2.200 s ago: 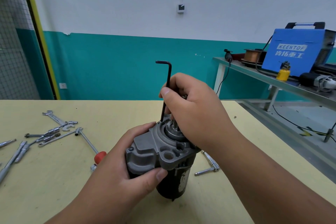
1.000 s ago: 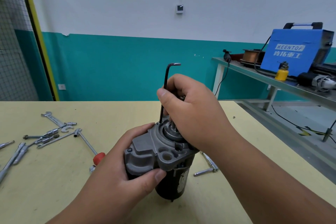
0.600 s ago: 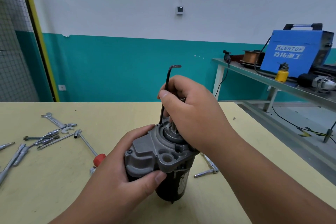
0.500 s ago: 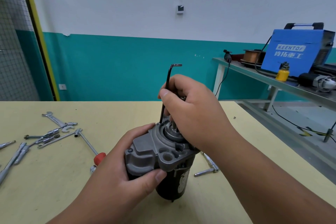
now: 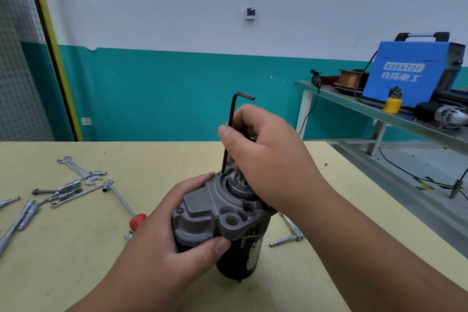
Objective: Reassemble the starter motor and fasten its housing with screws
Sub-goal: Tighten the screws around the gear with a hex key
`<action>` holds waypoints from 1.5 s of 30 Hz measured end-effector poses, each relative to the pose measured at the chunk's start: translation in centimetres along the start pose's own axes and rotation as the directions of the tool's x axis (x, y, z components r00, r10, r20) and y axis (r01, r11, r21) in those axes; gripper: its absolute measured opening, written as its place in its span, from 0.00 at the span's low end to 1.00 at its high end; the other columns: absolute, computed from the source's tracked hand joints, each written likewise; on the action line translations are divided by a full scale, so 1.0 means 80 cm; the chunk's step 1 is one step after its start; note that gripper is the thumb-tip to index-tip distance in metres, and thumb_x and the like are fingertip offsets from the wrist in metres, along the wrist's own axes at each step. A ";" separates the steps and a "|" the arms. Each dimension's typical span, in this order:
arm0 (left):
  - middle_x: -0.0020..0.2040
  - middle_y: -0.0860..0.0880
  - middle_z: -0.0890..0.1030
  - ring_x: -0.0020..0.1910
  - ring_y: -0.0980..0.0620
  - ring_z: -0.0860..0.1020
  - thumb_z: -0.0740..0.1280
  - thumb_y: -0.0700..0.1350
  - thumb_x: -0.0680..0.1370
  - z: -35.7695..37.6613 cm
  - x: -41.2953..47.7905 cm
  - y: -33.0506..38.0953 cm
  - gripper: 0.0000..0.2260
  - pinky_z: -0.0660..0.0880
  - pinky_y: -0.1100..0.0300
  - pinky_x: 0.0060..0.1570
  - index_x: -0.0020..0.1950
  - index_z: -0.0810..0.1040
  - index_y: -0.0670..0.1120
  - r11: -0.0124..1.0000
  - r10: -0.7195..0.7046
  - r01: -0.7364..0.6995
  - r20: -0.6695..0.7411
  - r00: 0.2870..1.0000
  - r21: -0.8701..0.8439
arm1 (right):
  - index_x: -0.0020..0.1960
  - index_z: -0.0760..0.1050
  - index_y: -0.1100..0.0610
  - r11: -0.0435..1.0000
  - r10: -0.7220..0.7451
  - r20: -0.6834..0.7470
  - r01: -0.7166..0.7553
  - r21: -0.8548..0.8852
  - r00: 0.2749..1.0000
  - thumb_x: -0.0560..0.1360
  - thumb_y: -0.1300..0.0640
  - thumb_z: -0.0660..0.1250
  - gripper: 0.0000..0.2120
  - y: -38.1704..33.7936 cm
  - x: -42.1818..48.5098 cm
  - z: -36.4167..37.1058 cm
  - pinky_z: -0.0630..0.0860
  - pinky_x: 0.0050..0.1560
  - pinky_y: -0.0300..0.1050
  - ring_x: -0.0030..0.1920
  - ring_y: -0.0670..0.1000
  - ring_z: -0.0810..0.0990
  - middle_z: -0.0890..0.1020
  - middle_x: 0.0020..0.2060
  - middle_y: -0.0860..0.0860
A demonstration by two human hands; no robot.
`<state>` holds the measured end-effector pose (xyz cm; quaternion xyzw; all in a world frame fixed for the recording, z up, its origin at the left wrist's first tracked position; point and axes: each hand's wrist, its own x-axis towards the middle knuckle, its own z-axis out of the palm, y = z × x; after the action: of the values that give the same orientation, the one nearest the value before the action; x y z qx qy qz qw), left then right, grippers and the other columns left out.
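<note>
1. The left hand is nearest to the camera. It grips the motor from the left, with the thumb on the front of the grey housing and the fingers curled round the far side.
2. The motor stands upright near the middle of the desk, with its black body down and its grey housing up.
3. The right hand comes in from the right and lies over the top of the motor. Its thumb and curled fingers pinch the hex key.
4. The hex key stands almost upright. Its lower tip sits in a hole at the far left edge of the housing, and its short bent arm at the top points to the right.
5. A red-handled tool lies just left of the motor, partly hidden by the left hand. A small metal tool lies just right of the motor.
6. Further left on the desk, loose wrenches lie in a group.
7. At the far right stands a second desk. It carries a blue welder, a yellow can and a wire spool.
8. At the far left there is a mesh fence.
</note>
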<state>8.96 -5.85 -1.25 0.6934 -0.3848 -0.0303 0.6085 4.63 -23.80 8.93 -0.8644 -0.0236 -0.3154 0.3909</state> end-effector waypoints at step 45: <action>0.64 0.61 0.83 0.63 0.59 0.83 0.79 0.61 0.66 -0.001 -0.002 0.003 0.32 0.76 0.57 0.63 0.68 0.73 0.72 0.999 -0.003 0.004 -0.014 1.000 0.040 | 0.43 0.75 0.51 1.000 -0.021 0.016 0.021 0.022 1.000 0.83 0.51 0.63 0.10 -0.001 -0.001 0.000 0.78 0.39 0.55 0.36 0.51 0.79 0.82 0.37 0.50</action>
<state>8.74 -5.68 -1.12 0.7062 -0.3798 -0.0190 0.5972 4.56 -23.75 8.97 -0.8622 -0.0391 -0.3124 0.3968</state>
